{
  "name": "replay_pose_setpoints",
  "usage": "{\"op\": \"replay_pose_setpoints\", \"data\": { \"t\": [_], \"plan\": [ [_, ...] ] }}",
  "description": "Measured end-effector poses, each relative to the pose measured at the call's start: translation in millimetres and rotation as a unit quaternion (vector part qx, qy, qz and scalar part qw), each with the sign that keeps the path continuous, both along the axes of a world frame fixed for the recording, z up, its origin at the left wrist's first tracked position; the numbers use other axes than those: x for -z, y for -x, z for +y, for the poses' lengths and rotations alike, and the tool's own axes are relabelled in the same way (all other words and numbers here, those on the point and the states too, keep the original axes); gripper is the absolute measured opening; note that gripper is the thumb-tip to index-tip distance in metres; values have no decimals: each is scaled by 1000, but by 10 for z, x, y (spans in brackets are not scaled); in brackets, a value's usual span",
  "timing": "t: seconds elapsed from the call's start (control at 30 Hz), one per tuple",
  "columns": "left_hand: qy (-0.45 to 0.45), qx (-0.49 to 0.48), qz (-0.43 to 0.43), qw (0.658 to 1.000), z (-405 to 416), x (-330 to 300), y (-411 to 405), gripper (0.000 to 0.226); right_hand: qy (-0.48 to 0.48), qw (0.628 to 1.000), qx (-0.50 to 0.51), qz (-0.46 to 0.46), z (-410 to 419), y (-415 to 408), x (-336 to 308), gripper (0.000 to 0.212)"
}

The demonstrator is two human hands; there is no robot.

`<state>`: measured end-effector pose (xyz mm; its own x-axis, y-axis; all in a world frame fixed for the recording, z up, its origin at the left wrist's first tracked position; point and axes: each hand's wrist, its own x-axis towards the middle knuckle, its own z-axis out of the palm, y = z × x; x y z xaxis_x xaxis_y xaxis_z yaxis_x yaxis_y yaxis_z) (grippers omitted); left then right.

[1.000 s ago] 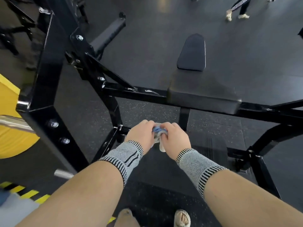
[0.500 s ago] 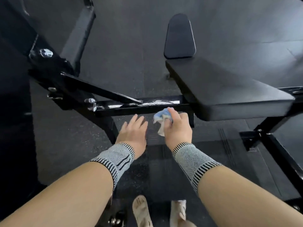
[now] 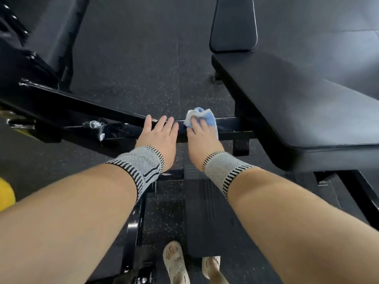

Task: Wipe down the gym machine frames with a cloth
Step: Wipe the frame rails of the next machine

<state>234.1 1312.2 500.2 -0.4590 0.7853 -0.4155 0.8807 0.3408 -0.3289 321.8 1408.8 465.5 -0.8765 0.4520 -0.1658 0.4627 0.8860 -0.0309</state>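
Black steel was being wiped: a cloth (image 3: pixel 200 117) was pressed onto the machine's horizontal frame bar (image 3: pixel 225 128).

Blue and white, the cloth was held bunched under the right hand (image 3: pixel 202 138), the fingers laid over it and curled a little around it on top of the bar, just left of the padded black bench (image 3: pixel 297 111). The left hand (image 3: pixel 159 136) was rested flat on the same bar, fingers straight and holding nothing, close beside the right. Both wrists were covered by grey knitted bands. The bar's left end was lost in dark, blurred metalwork (a bolt head (image 3: pixel 94 124) could barely be made out). A yellow shape (image 3: pixel 6 193) was cut off at the left edge, and pale sandals (image 3: pixel 176 261) were partly cropped below.
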Motion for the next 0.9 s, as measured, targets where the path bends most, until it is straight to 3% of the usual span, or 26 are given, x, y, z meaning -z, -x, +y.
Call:
{"op": "replay_pose_setpoints", "data": {
  "t": [0.07,0.2,0.33,0.43,0.57,0.67,0.77,0.83,0.9],
  "plan": [
    [18,8,6,1000,-4,44,-9,75,-7,999,-27,-31,203,-235,37,62],
    [19,10,-8,1000,27,76,-46,69,11,992,80,-99,213,-366,-99,64],
    [25,15,-22,999,99,100,-62,75,9,995,-74,-71,-132,9,-33,73],
    [30,13,-23,999,110,89,-62,73,48,996,-50,-56,89,-169,-47,68],
    [54,4,-34,998,146,27,-67,72,35,995,67,-63,241,-427,-113,65],
    [53,2,-44,998,161,3,-59,71,27,997,32,-64,86,-155,-189,62],
    [46,6,-53,998,152,24,-58,72,97,995,-36,3,-51,60,-219,54],
    [53,11,-45,998,152,24,-45,72,157,987,13,28,39,25,-232,59],
    [48,5,-46,998,152,27,-47,70,158,985,64,17,222,-152,-260,58]
  ]
}}
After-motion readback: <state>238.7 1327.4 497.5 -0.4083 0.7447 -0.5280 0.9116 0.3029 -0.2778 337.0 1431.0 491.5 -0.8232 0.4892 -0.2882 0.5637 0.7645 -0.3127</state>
